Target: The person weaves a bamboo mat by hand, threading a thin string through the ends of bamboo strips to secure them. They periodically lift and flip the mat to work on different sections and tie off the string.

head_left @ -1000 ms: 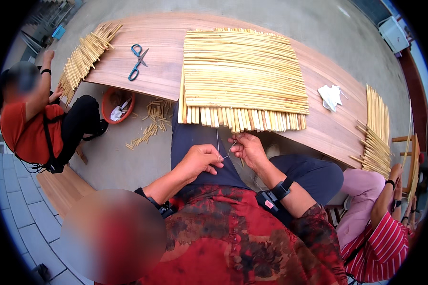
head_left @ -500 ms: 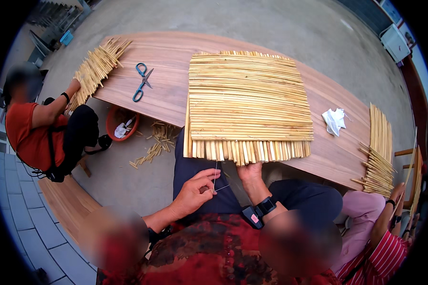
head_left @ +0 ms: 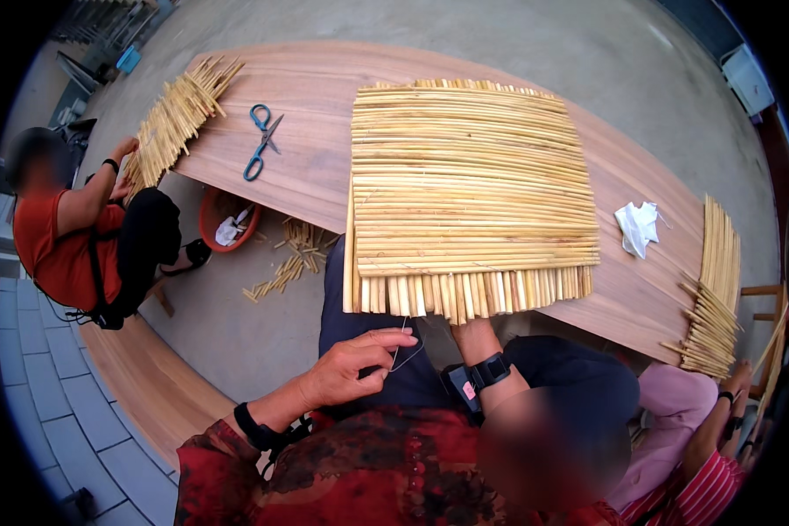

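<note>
A mat of pale yellow reeds [head_left: 469,184] lies on the long wooden table [head_left: 316,105], its cut ends hanging over the near edge. My left hand [head_left: 351,368] is below that edge, fingers pinched on a thin thread [head_left: 405,349] that loops up toward the reed ends. My right hand [head_left: 473,335] reaches up under the mat's overhanging ends. Its fingers are hidden by the reeds, and only the wrist with a black watch [head_left: 489,372] shows.
Blue scissors [head_left: 259,145] and a reed bundle [head_left: 171,123] lie at the table's left; a white cloth [head_left: 637,226] and another bundle [head_left: 714,289] at the right. A red basin [head_left: 228,219] and scraps [head_left: 289,259] are on the floor. One person [head_left: 70,237] sits left, another [head_left: 701,430] right.
My right hand has left the thread and gone up under the mat's edge. My left hand has kept hold of the thread and stayed low. The view has tilted closer to the mat.
</note>
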`<control>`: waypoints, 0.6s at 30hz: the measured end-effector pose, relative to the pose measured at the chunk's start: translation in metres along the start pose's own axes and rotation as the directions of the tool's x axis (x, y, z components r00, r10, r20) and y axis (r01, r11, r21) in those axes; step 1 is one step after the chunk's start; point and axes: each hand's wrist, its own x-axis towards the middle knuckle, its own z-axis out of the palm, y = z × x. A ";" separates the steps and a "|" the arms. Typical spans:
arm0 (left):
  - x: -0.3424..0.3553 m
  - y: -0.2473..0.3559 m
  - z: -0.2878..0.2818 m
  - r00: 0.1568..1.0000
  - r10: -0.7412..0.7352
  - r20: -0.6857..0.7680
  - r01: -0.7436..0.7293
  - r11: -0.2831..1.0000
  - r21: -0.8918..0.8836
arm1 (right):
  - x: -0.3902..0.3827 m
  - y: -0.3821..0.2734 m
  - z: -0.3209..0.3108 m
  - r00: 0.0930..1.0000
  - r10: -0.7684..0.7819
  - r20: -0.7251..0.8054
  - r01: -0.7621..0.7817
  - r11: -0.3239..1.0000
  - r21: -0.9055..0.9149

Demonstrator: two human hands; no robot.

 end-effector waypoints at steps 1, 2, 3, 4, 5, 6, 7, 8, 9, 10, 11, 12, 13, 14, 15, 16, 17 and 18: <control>0.004 0.001 -0.002 0.996 0.082 0.019 -0.083 0.991 0.106 | 0.000 0.002 -0.001 1.000 0.004 -0.004 -0.004 1.000 -0.007; 0.002 -0.002 -0.002 0.999 0.050 0.013 -0.051 0.992 0.112 | 0.001 0.003 -0.001 1.000 0.005 -0.005 -0.005 1.000 -0.012; 0.003 -0.005 -0.001 1.000 0.021 0.013 -0.022 0.993 0.117 | 0.000 0.002 -0.001 1.000 0.010 -0.005 -0.010 1.000 -0.016; 0.003 -0.008 -0.001 1.000 -0.008 0.013 0.006 0.993 0.121 | 0.002 0.005 0.000 1.000 0.013 -0.011 -0.013 1.000 -0.021; 0.003 -0.009 -0.002 1.000 -0.024 -0.007 0.025 0.990 0.140 | 0.002 0.006 -0.001 1.000 0.015 -0.014 -0.015 0.999 -0.028; 0.002 -0.009 -0.001 0.998 -0.046 -0.033 0.051 0.986 0.157 | -0.002 0.003 -0.003 1.000 0.020 -0.015 -0.020 0.999 -0.031; 0.001 -0.009 0.000 0.996 -0.067 -0.058 0.077 0.982 0.173 | -0.002 0.004 -0.004 0.999 0.026 -0.020 -0.026 0.999 -0.038; 0.001 -0.009 0.001 0.996 -0.065 -0.053 0.074 0.980 0.185 | -0.002 0.004 -0.005 0.999 0.029 -0.024 -0.030 0.999 -0.046; 0.003 -0.008 0.000 0.997 -0.055 -0.045 0.063 0.978 0.199 | 0.000 0.004 -0.005 0.999 0.029 -0.022 -0.030 0.998 -0.049; 0.005 -0.008 0.000 0.998 -0.045 -0.037 0.052 0.976 0.213 | -0.002 0.003 -0.007 0.999 0.027 -0.028 -0.029 0.998 -0.050; 0.004 -0.009 0.000 0.998 -0.049 -0.041 0.057 0.975 0.215 | -0.004 0.004 -0.009 0.999 0.030 -0.032 -0.031 0.998 -0.050; 0.004 -0.009 0.000 0.997 -0.053 -0.047 0.062 0.974 0.216 | -0.006 0.002 -0.010 0.999 0.031 -0.033 -0.033 0.998 -0.050; 0.004 -0.010 0.001 0.997 -0.057 -0.054 0.068 0.974 0.218 | -0.007 0.003 -0.010 0.999 0.031 -0.036 -0.032 0.998 -0.051; 0.004 -0.010 0.001 0.996 -0.066 -0.054 0.077 0.972 0.224 | -0.007 0.002 -0.011 0.999 0.033 -0.039 -0.035 0.998 -0.054; 0.003 -0.011 0.002 0.996 -0.075 -0.053 0.085 0.970 0.230 | -0.008 0.001 -0.011 0.999 0.032 -0.040 -0.034 0.998 -0.060; 0.003 -0.011 0.002 0.995 -0.084 -0.052 0.094 0.967 0.235 | -0.008 0.000 -0.011 0.999 0.033 -0.040 -0.035 0.998 -0.061; 0.003 -0.012 0.003 0.996 -0.063 -0.067 0.078 0.966 0.247 | -0.009 0.000 -0.012 0.998 0.035 -0.044 -0.038 0.997 -0.064; 0.004 -0.013 0.005 0.996 -0.040 -0.082 0.061 0.963 0.262 | -0.009 0.000 -0.011 0.998 0.034 -0.044 -0.037 0.997 -0.065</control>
